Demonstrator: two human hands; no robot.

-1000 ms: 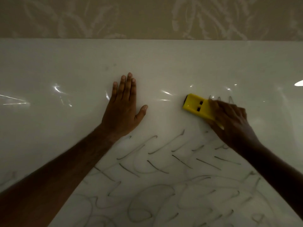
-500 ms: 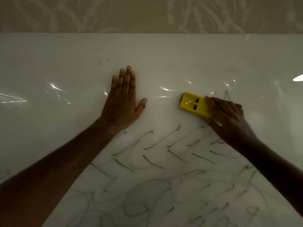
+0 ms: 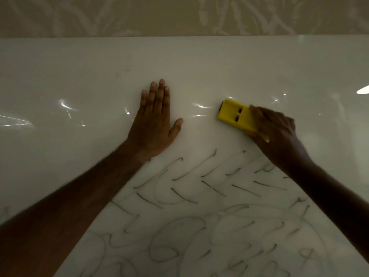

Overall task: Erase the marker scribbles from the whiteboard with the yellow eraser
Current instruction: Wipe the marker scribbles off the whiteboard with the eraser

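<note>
At the near edge of the view, two bare forearms enter from the lower corners, the left from the lower left, the right from the lower right, both laid over a glossy whiteboard point(image 3: 199, 62) that fills most of the frame. Between and beneath the forearms: marker scribbles point(image 3: 199, 226), grey loops, hooks and short slanted strokes, dense toward the bottom edge and thinning into separate dashes nearer the hands; some lines look faint and smeared. Beyond the scribbles, left of centre: left hand point(image 3: 153, 126), palm down and flat on the board, four fingers straight and held close together, thumb spread out to the right, holding nothing. To its right, apart from it: right hand point(image 3: 273, 132), fingers curled over the near end of the yellow eraser point(image 3: 235, 116) and gripping it; the hand's edges are slightly blurred. The eraser lies flat against the board, just above the uppermost row of strokes, its free end pointing up and to the left toward the left hand's thumb; two small dark slots show on its top face, and a dark strip shows at its far end. Around and beyond both hands: unmarked white surface carrying bright streaks of reflected light, one strong glare patch at the right edge. Farthest: the board's straight top edge, and above it a beige wall point(image 3: 179, 15) with a pale leaf-like pattern.
</note>
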